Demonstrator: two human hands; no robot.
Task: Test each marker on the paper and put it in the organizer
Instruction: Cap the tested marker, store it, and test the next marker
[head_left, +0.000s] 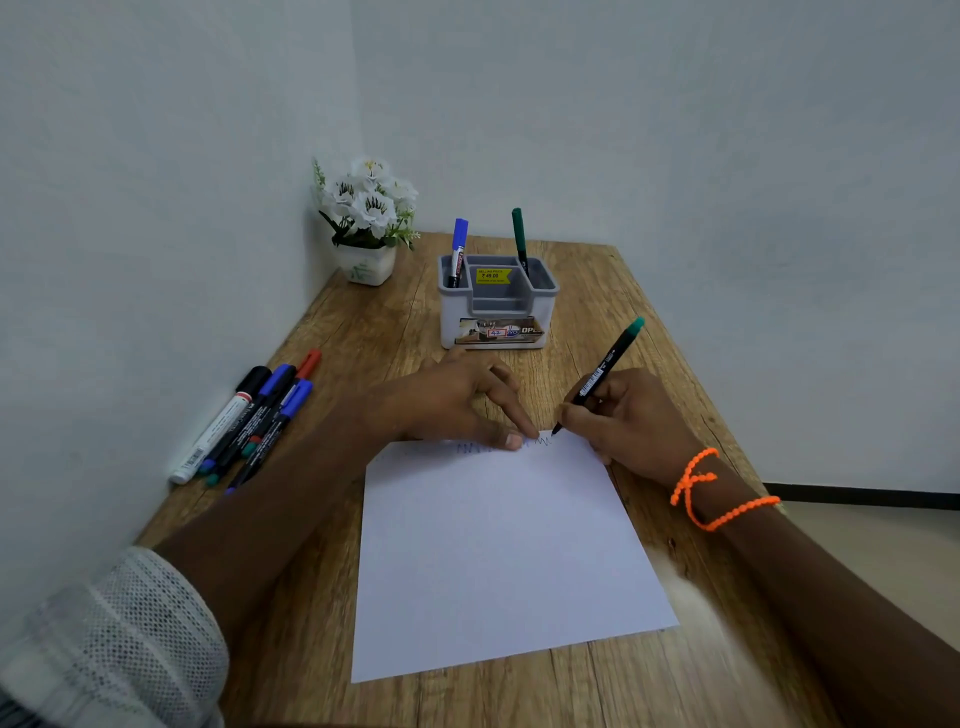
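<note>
A wood-grain table (363, 332) fills a corner of pale walls, a white-flowered pot (366, 218) at the back. The right hand (631, 421) pinches a green-capped marker (602, 374), tip on the top edge of the white paper (498, 551) beside a small zigzag. The left hand (457, 400) presses straight fingertips on that edge. The grey organizer (497, 299) behind holds a blue marker (458, 252) and a green marker (519, 236); its yellow tag reads "49.00". More markers (249, 421) lie by the left wall.
</note>
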